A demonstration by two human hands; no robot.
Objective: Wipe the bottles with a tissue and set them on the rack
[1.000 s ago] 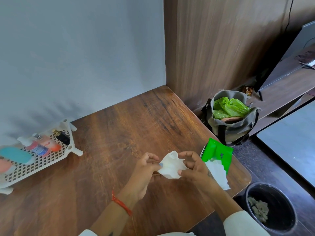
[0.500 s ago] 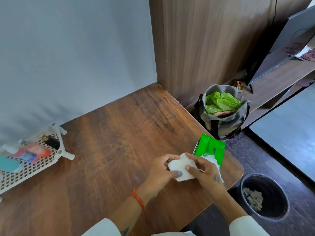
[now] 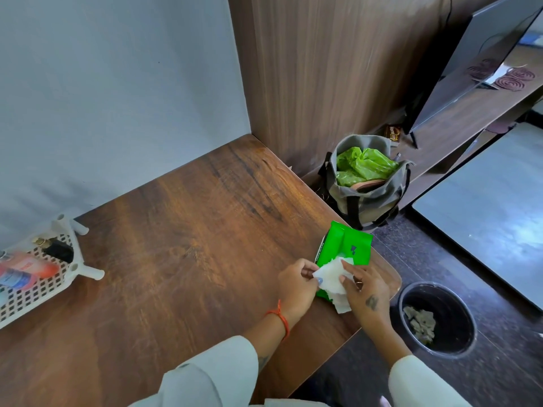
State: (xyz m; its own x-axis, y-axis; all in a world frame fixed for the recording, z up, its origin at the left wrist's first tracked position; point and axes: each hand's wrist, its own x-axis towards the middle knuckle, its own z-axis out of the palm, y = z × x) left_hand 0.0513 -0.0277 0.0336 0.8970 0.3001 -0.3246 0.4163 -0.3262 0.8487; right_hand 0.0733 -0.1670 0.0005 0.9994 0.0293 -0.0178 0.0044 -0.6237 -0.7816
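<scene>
Both hands hold a crumpled white tissue over the near end of a green tissue pack at the table's right edge. My left hand pinches the tissue's left side. My right hand grips its right side with thumb and fingers. More white tissue hangs below the right hand. At the far left, a white perforated rack holds an orange-and-blue bottle lying on its side and a small black bottle with a gold cap.
The wooden table meets a grey wall at the back and a wood panel at the right. On the floor to the right stand a black bin with used tissues and a grey bag holding green plastic.
Both hands have carried the tissue rightward, from the table's middle front to over the green pack. The camera has turned right, so the rack sits further left in view.
</scene>
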